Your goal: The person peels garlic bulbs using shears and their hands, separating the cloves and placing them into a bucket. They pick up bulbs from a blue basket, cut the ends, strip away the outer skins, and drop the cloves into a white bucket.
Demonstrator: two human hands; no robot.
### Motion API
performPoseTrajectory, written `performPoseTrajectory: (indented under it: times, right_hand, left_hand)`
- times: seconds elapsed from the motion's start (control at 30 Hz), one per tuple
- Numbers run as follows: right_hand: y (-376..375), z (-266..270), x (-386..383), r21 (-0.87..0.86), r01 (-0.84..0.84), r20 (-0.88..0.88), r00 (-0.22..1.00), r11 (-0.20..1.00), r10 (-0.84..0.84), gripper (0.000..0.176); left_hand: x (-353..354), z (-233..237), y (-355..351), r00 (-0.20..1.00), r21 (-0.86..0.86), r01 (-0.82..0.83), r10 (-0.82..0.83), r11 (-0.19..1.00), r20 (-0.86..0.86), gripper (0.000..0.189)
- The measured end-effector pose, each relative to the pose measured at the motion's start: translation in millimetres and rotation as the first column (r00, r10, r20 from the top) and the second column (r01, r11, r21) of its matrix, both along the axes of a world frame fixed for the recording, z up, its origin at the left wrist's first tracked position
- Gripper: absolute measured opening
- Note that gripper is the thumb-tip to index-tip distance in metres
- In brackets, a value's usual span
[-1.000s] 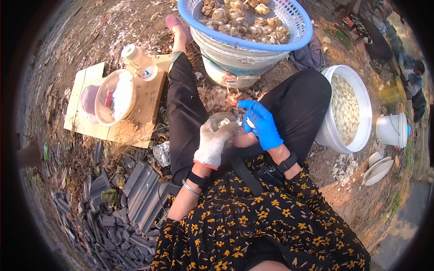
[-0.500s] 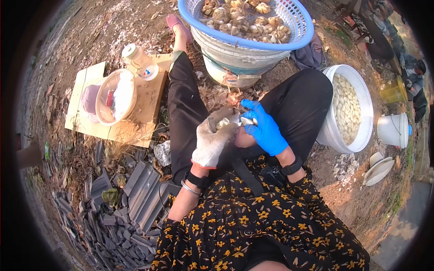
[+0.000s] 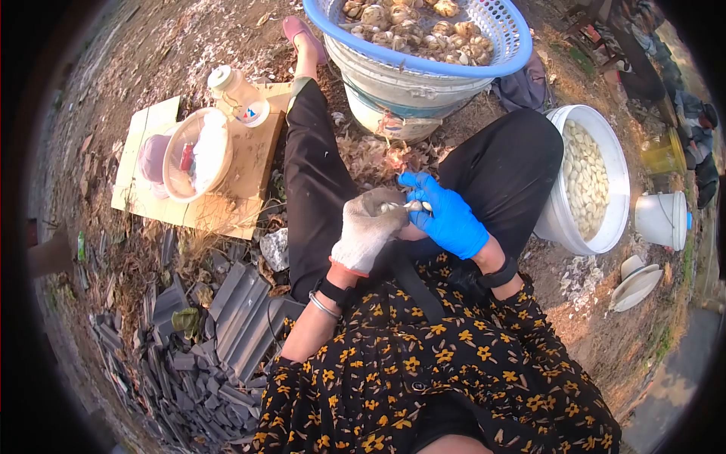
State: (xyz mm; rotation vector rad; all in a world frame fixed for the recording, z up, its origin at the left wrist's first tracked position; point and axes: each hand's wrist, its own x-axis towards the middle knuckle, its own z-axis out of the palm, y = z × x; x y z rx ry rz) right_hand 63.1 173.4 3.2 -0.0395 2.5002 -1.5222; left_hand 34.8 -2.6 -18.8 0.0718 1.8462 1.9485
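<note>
My left hand (image 3: 370, 223), in an off-white knit glove, is closed around pale garlic cloves (image 3: 389, 206). Against it, between my knees, my right hand (image 3: 451, 219) in a blue glove is closed with peeled garlic cloves (image 3: 416, 206) at its fingertips. The two hands meet, so part of what they hold is hidden. Beyond them, a blue basket (image 3: 423, 69) of unpeeled garlic bulbs (image 3: 423, 34) rests on a white bucket (image 3: 393, 98). To the right of my knee stands a white bucket (image 3: 622, 181) full of peeled cloves (image 3: 584, 178).
On cardboard (image 3: 144, 193) at the left are a plastic jar (image 3: 246, 102) and a small basket (image 3: 174, 170). Stacked grey tiles (image 3: 238, 318) lie at lower left. A lidded pail (image 3: 659, 219), a hat-shaped item (image 3: 634, 287) and a seated person (image 3: 692, 125) are at the right.
My hands have drawn closer together, and the left glove's fingers have closed further over the cloves. The view has shifted slightly.
</note>
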Motion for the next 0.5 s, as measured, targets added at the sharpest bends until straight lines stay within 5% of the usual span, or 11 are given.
performPoseTrajectory:
  times: [0.07,0.4,0.5]
  right_hand:
    - [4.4,-5.1,-0.5,-0.043,0.018,-0.011,1.0,0.999,-0.019,0.044]
    - [6.0,-23.2,-2.2,-0.481,0.038,0.025,0.999,0.876,-0.03,0.028]
    - [5.4,-18.5,-2.9,-0.599,0.137,0.217,0.976,0.789,-0.004,0.026]
  left_hand:
    - [-1.8,13.1,-3.5,0.952,0.146,-0.081,0.033,0.986,0.303,0.016]
    - [3.6,-13.7,-1.7,0.863,0.376,-0.299,0.081,0.877,0.499,0.024]
    - [3.6,-17.2,-0.9,0.844,0.428,-0.338,0.068,0.838,0.533,0.026]
